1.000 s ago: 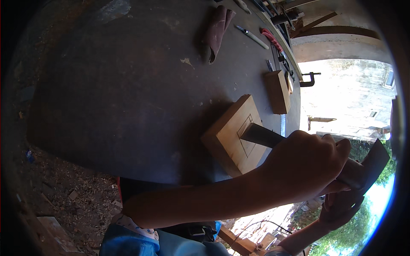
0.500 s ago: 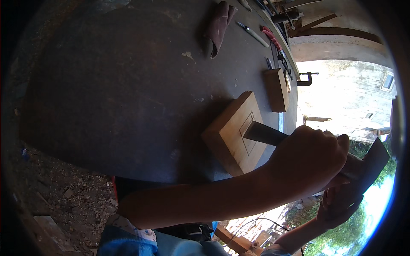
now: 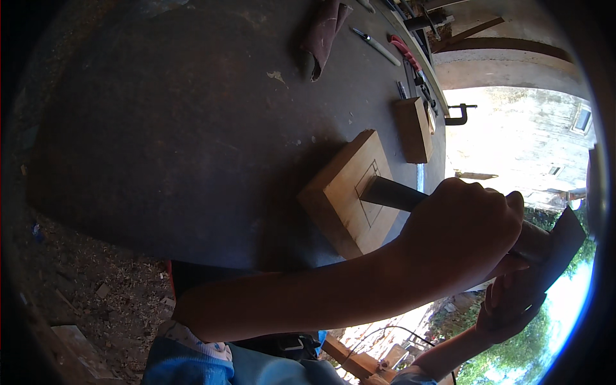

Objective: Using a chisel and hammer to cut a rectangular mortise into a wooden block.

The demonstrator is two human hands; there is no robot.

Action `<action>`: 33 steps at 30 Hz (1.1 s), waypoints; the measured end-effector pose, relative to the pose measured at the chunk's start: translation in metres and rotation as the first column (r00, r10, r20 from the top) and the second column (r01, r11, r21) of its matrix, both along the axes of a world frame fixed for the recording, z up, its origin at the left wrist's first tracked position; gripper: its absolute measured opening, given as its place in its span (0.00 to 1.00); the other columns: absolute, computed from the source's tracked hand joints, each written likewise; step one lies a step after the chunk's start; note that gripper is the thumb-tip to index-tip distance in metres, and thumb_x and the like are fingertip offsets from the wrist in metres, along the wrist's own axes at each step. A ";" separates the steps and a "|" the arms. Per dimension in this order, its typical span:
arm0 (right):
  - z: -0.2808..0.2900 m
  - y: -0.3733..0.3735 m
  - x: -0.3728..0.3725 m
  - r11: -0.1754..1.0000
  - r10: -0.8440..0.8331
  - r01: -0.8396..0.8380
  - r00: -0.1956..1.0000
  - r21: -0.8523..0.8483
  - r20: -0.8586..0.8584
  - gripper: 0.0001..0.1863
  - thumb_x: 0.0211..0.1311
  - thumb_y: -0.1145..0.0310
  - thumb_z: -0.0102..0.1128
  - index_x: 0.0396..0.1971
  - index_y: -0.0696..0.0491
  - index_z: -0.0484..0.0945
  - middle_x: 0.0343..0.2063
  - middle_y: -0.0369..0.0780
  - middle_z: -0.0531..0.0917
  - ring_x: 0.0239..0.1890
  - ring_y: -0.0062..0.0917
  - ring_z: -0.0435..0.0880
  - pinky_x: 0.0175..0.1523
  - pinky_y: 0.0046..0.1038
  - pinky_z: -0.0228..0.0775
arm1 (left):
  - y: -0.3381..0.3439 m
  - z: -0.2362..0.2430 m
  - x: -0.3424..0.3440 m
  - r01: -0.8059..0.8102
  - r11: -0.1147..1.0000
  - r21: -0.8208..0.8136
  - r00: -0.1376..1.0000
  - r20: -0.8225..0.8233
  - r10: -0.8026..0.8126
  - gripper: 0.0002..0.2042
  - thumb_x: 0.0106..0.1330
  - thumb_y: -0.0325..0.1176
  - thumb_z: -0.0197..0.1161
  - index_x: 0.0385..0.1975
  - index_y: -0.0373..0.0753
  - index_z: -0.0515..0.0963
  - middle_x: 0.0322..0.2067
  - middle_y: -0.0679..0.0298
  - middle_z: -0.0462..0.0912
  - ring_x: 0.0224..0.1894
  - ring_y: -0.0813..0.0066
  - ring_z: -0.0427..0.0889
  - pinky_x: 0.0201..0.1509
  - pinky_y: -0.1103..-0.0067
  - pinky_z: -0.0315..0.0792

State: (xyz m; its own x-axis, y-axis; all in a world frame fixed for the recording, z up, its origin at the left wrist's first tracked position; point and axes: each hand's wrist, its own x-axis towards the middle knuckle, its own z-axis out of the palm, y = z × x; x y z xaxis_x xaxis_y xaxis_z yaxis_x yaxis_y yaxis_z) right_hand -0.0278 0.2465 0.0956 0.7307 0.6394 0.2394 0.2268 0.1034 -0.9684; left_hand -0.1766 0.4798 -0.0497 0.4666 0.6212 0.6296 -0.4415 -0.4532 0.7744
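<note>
My left hand [image 3: 465, 228] is closed around a wide chisel [image 3: 393, 194]. The blade's edge rests on the marked face of a pale wooden block [image 3: 346, 205], inside thin lines drawn as a rectangle. Most of the handle is hidden in my fist, and its end shows beyond it. My right hand [image 3: 511, 309] grips a dark, flat-sided striking piece [image 3: 562, 247] close to the handle's end. Shadow and my fingers hide its lower part, so I cannot tell its full shape.
The block stands on a dark table [image 3: 160, 141]. Farther off lie a second wooden block [image 3: 412, 130], a folded brown cloth [image 3: 324, 38], a pale-handled tool [image 3: 378, 48] and a red-handled tool [image 3: 404, 51]. A C-clamp [image 3: 459, 115] sits at the table's edge. Shavings [image 3: 122, 295] litter the ground.
The view has shifted slightly, so table, block and chisel sit a little higher and further left in the picture. Both hands keep their holds, and the chisel stays at the same marks.
</note>
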 end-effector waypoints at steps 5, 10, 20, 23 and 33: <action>0.002 -0.001 -0.003 1.000 -0.025 0.025 1.000 -0.011 -0.007 0.31 0.77 0.44 0.36 0.62 0.54 0.68 0.38 0.47 0.75 0.21 0.27 0.71 0.13 0.20 0.63 | 0.004 0.000 -0.001 0.044 0.999 0.012 0.999 -0.009 -0.044 0.25 0.59 0.55 0.72 0.35 0.33 0.81 0.25 0.58 0.85 0.29 0.66 0.88 0.36 0.72 0.80; 0.008 -0.004 -0.006 0.999 -0.046 0.046 0.998 -0.003 0.047 0.31 0.76 0.44 0.37 0.62 0.56 0.68 0.39 0.47 0.76 0.24 0.29 0.74 0.17 0.20 0.65 | 0.008 -0.003 -0.004 0.044 0.998 0.040 0.999 0.014 -0.044 0.25 0.59 0.55 0.72 0.33 0.34 0.81 0.24 0.58 0.85 0.29 0.65 0.89 0.35 0.72 0.80; 0.031 -0.007 -0.001 0.983 0.160 -0.148 0.980 -0.109 0.114 0.31 0.76 0.46 0.39 0.59 0.61 0.66 0.40 0.49 0.71 0.23 0.28 0.69 0.17 0.20 0.64 | 0.008 -0.005 -0.003 0.030 0.997 0.067 1.000 -0.004 -0.030 0.24 0.60 0.56 0.71 0.33 0.35 0.81 0.23 0.60 0.85 0.29 0.65 0.89 0.35 0.72 0.81; 0.030 -0.009 -0.001 0.985 0.143 -0.129 0.981 -0.111 0.129 0.30 0.76 0.47 0.39 0.57 0.61 0.67 0.39 0.49 0.71 0.24 0.28 0.69 0.16 0.20 0.63 | 0.008 -0.004 -0.003 0.053 0.994 0.092 0.999 -0.001 -0.053 0.24 0.60 0.56 0.71 0.32 0.35 0.81 0.23 0.60 0.85 0.29 0.65 0.89 0.36 0.72 0.81; 0.026 0.003 -0.006 0.947 0.293 -0.277 0.953 -0.162 0.083 0.31 0.76 0.47 0.39 0.57 0.63 0.67 0.38 0.51 0.73 0.24 0.30 0.71 0.20 0.22 0.67 | 0.006 -0.003 -0.004 0.022 0.997 0.068 1.000 0.012 -0.023 0.25 0.58 0.57 0.72 0.31 0.35 0.81 0.22 0.61 0.84 0.29 0.67 0.88 0.34 0.73 0.81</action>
